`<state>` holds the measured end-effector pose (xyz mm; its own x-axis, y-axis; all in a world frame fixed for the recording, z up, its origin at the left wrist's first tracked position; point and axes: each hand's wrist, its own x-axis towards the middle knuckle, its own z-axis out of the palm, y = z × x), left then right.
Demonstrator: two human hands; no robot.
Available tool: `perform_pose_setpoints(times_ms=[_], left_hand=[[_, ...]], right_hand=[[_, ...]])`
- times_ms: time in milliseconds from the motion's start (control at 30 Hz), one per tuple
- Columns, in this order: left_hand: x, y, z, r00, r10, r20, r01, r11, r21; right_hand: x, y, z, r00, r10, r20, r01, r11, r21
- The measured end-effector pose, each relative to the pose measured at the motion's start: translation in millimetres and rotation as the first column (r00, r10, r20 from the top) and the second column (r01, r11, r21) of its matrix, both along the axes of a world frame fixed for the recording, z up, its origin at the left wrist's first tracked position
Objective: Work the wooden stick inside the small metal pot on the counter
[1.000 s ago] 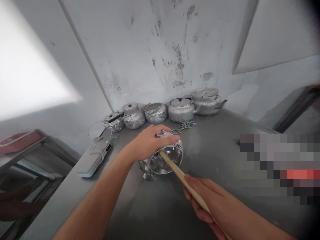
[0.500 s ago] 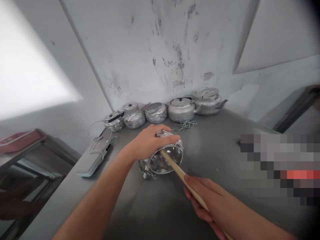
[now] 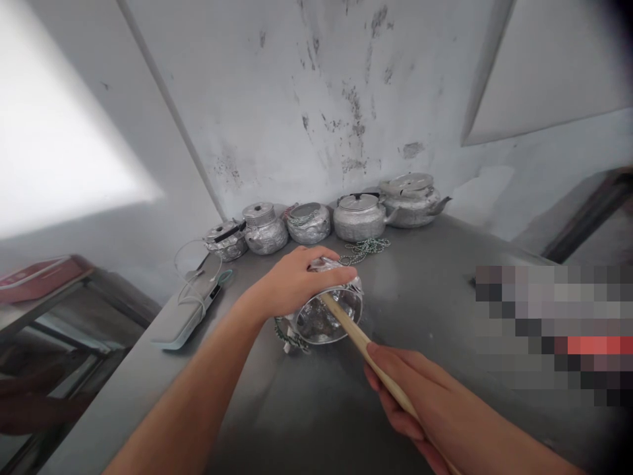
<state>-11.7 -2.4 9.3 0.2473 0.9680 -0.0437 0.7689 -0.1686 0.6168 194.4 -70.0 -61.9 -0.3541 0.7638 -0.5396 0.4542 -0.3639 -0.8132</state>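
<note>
A dented silver metal pot (image 3: 321,320) lies tilted on the table, its round mouth facing me. My left hand (image 3: 306,280) is closed over its upper side, thumb and fingers spread across the metal. A wooden stick (image 3: 349,323) reaches through the mouth, and its far end is hidden inside. Wrapped around the near part of that stick is my right hand (image 3: 403,389), to the right of the pot and nearer to me. A green-and-white cord (image 3: 291,335) hangs at the pot's left side.
Several metal kettles (image 3: 360,219) line the grey table's (image 3: 420,310) back, by the wall. Another cord (image 3: 368,248) lies before them. A power bank (image 3: 190,316) with a white cable rests left. A pink tray (image 3: 44,277) stands on a side rack. Pixelated blur covers the right side.
The wooden stick and my right hand have shifted slightly to the right. My left hand and the pot stay where they were.
</note>
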Motion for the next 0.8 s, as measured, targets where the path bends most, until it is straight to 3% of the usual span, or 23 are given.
perform_pose_setpoints(times_ms=[200, 367, 567, 800], left_hand=[[1, 0, 0.9, 1.0, -0.007, -0.007, 0.007, 1.0, 0.011], [0, 0, 0.5, 1.0, -0.014, -0.016, 0.014, 1.0, 0.021], [0, 0, 0.3, 1.0, -0.008, -0.003, 0.008, 1.0, 0.002], [0, -1, 0.6, 1.0, 0.007, 0.001, -0.007, 1.0, -0.011]], right_hand=[[-1, 1, -2.8, 0.998, 0.0, -0.064, 0.0, 1.0, -0.009], [0, -1, -5.5, 0.994, -0.063, -0.088, 0.053, 0.992, -0.111], [-1, 1, 2.3, 1.0, -0.007, -0.03, 0.007, 1.0, -0.005], [-2, 2, -2.3, 0.996, -0.051, -0.067, 0.048, 0.998, -0.044]])
